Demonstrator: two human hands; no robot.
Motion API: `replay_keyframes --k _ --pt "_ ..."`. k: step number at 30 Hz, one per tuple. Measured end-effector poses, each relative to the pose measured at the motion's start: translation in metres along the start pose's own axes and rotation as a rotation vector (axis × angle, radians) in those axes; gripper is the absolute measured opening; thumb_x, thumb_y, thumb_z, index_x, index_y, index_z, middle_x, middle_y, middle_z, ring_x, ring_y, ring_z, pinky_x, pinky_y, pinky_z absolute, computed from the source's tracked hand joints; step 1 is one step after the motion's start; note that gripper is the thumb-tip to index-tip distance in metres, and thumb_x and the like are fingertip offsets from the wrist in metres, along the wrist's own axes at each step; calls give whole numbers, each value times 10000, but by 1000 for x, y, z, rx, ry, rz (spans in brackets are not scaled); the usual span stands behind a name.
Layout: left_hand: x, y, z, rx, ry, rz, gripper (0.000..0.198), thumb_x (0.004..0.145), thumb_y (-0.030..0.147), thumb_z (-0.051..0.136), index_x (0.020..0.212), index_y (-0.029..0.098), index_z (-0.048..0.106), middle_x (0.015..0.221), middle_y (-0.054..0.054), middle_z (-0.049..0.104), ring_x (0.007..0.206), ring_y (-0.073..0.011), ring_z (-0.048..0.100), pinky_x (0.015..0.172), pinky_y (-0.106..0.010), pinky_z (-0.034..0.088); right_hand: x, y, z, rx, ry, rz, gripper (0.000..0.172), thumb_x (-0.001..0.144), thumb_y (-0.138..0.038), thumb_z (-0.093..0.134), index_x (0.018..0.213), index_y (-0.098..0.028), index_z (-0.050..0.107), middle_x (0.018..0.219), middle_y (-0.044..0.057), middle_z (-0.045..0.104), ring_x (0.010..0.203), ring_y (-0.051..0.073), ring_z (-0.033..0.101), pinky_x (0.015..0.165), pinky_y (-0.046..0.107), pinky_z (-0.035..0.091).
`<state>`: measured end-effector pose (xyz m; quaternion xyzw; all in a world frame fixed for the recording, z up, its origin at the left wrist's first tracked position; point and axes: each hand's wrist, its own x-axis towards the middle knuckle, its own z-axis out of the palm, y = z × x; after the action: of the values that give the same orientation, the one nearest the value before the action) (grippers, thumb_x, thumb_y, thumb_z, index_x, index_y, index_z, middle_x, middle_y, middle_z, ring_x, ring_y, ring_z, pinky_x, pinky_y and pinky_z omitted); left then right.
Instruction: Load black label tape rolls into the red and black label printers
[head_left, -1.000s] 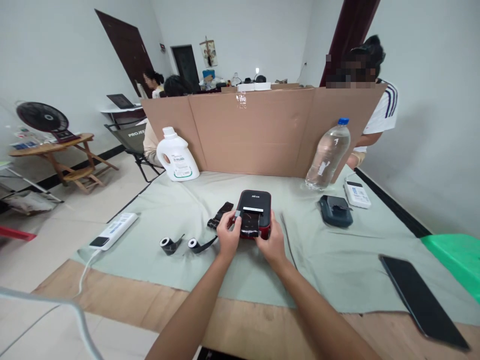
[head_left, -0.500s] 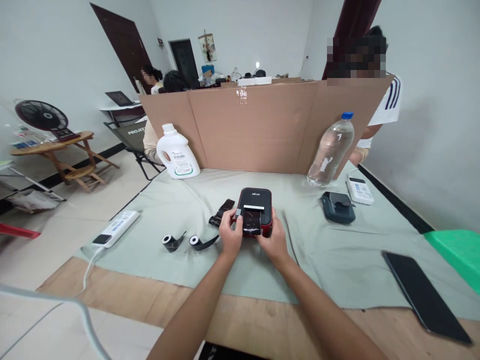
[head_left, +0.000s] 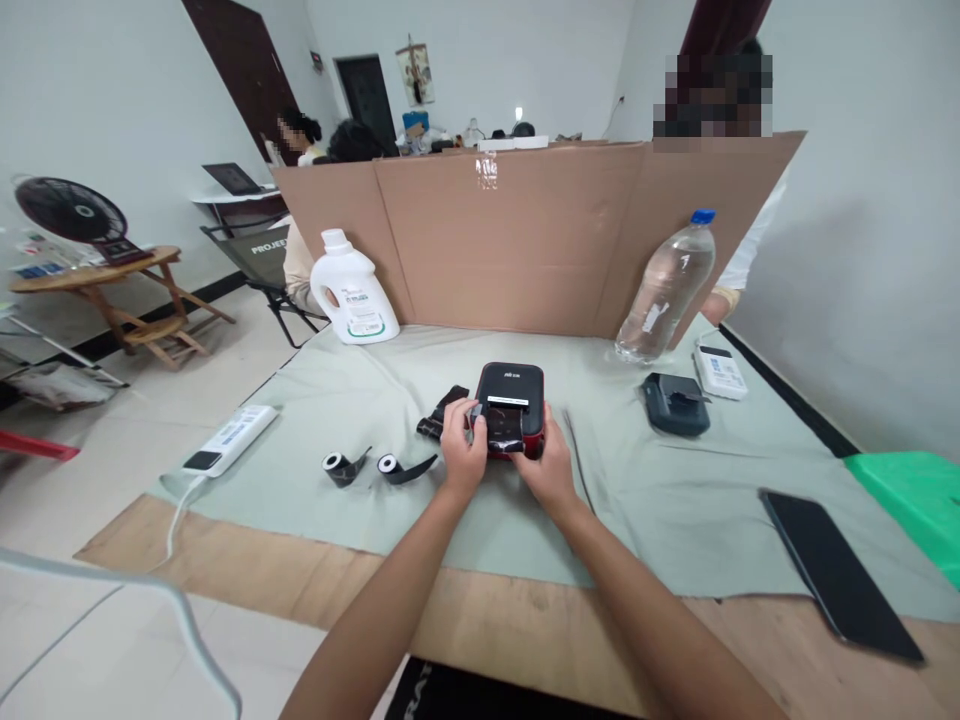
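Observation:
A small black and red label printer [head_left: 513, 383] lies on the green cloth in front of me, a dark strip [head_left: 505, 428] sticking out of its slot towards me. My left hand [head_left: 463, 440] grips its left side, fingers bent and thumb on the near left corner. Along the right side my right hand [head_left: 549, 460] is wrapped, thumb at the near edge. Just left of the printer lies a crumpled dark strip [head_left: 433, 424]. Further left are two small black rolls, one roll [head_left: 341, 468] with its tail up and another roll [head_left: 397, 468] with its tail towards my left hand.
A white jug [head_left: 352, 290] and a clear bottle [head_left: 667, 290] stand before a cardboard screen [head_left: 510, 250]. At right are a dark device [head_left: 675, 405], a white power strip [head_left: 720, 372] and a tablet [head_left: 836, 575]. Another power strip [head_left: 229, 440] lies left. People are behind the screen.
The whole view has shifted slightly, so the table things appear a little higher. My left fingers have lifted slightly at the printer's left edge; both hands stay on it.

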<state>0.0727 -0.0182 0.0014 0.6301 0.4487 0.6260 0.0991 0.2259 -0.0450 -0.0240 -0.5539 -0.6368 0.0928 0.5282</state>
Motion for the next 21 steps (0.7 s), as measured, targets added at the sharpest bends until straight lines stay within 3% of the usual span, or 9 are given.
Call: replay_keyframes --k 10,21 --pt "3 -11 1 -125 -21 20 240 984 249 485 1122 189 673 1014 -74 673 965 -191 648 883 -335 520 3 -4 -2 22 -7 26 866 796 -364 690 1552 -114 348 1427 205 572 1306 338 560 1112 508 449" --pt "13 -22 10 -172 16 41 199 850 116 455 888 183 639 837 -31 597 797 -166 596 745 -282 486 2 -7 -2 37 -11 38 834 797 -316 646 1556 -148 347 1472 177 546 1356 326 526 1138 489 428"
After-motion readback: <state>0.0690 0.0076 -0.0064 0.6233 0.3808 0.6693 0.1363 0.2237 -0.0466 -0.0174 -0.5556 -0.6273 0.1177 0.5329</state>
